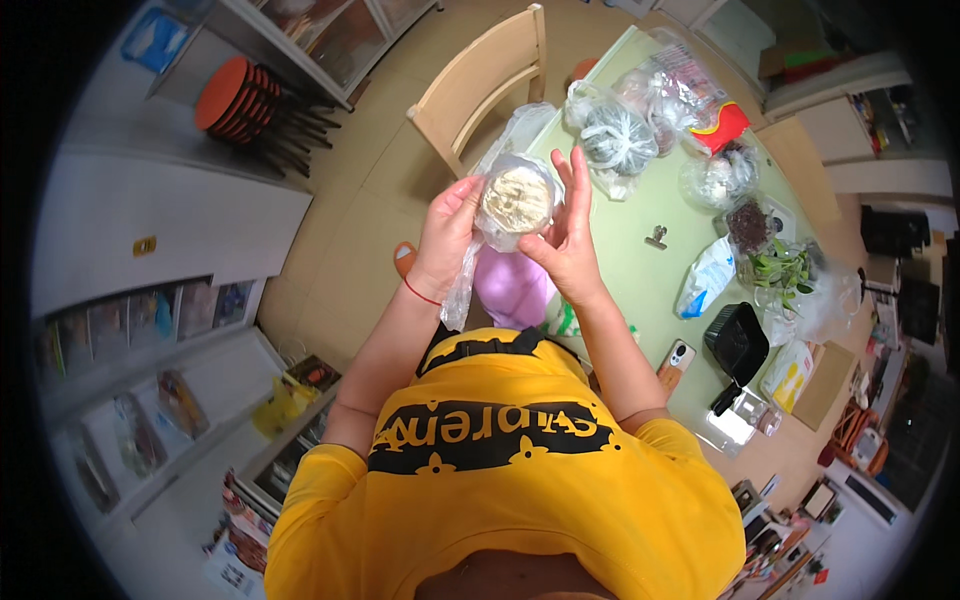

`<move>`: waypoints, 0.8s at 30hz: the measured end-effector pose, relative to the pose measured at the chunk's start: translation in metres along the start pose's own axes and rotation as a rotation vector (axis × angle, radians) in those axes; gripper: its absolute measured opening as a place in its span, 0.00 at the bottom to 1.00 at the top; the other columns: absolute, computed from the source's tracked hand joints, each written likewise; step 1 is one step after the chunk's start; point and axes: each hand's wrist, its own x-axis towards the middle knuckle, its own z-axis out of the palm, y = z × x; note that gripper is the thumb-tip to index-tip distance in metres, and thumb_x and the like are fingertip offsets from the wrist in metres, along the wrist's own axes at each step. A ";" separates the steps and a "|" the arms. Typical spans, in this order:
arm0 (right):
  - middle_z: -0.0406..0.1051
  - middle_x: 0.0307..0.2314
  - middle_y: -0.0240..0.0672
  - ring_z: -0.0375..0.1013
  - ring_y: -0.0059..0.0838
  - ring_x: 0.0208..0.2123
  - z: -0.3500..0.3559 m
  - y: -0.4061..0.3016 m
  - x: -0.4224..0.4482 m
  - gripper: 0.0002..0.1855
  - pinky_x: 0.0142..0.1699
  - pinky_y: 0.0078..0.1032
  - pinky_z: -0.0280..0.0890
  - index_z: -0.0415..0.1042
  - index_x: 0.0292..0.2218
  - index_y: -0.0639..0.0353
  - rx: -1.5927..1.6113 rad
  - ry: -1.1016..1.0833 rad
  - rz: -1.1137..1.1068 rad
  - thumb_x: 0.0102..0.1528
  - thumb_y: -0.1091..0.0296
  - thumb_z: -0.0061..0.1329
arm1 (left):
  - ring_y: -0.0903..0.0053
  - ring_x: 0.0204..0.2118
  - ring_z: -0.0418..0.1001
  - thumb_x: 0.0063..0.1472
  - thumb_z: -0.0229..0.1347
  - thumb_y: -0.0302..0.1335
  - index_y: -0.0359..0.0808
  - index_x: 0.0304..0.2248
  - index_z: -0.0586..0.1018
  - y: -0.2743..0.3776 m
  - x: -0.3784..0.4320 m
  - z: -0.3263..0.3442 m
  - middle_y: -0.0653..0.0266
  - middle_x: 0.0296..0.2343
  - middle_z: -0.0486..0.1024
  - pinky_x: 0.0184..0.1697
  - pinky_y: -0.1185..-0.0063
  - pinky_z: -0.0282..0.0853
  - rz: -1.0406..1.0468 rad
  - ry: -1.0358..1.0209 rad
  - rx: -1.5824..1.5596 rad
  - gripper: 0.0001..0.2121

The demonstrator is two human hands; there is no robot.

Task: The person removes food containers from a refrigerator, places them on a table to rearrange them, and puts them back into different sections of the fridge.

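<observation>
Between my hands is a round item (517, 199) with a wrinkled pale-gold top, wrapped in clear plastic. My left hand (450, 229) grips its left side, thumb near the top edge. Loose plastic film (459, 289) trails below that wrist. My right hand (574, 232) is at the item's right side, thumb against the lower edge and two fingers stretched upward. Some fingers of both hands are hidden behind the item. Beneath it, a purple cloth or bag (514, 285) is partly covered by my hands.
On the pale green table (630, 255) are knotted plastic bags (619, 139), a metal bulldog clip (657, 237), a blue-and-white packet (707, 277), a black plastic tray (736, 341), a smartphone (676, 366) and leafy greens (780, 274). A wooden chair (480, 82) stands beyond; stacked orange stools (229, 94) are left.
</observation>
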 end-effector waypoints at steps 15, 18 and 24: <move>0.64 0.35 0.29 0.62 0.18 0.39 0.163 0.165 0.239 0.25 0.43 0.19 0.59 0.58 0.45 0.59 0.191 0.317 0.252 0.45 0.69 0.51 | 0.78 0.39 0.66 0.60 0.38 0.26 0.31 0.44 0.61 0.174 0.165 -0.205 0.62 0.38 0.65 0.43 0.80 0.62 -0.193 0.141 0.293 0.13; 0.55 0.42 0.35 0.57 0.27 0.44 0.176 0.168 0.285 0.30 0.45 0.22 0.58 0.57 0.46 0.58 -0.267 0.411 -0.041 0.42 0.67 0.53 | 0.84 0.37 0.65 0.58 0.43 0.26 0.31 0.42 0.63 0.198 0.207 -0.218 0.66 0.35 0.67 0.40 0.84 0.61 -0.124 -0.006 0.427 0.13; 0.60 0.39 0.39 0.59 0.32 0.44 0.113 0.146 0.380 0.34 0.48 0.26 0.55 0.59 0.45 0.57 -0.496 0.409 -0.167 0.35 0.70 0.55 | 0.84 0.37 0.63 0.58 0.44 0.27 0.33 0.46 0.62 0.211 0.307 -0.198 0.66 0.39 0.65 0.43 0.85 0.58 -0.152 -0.267 0.443 0.16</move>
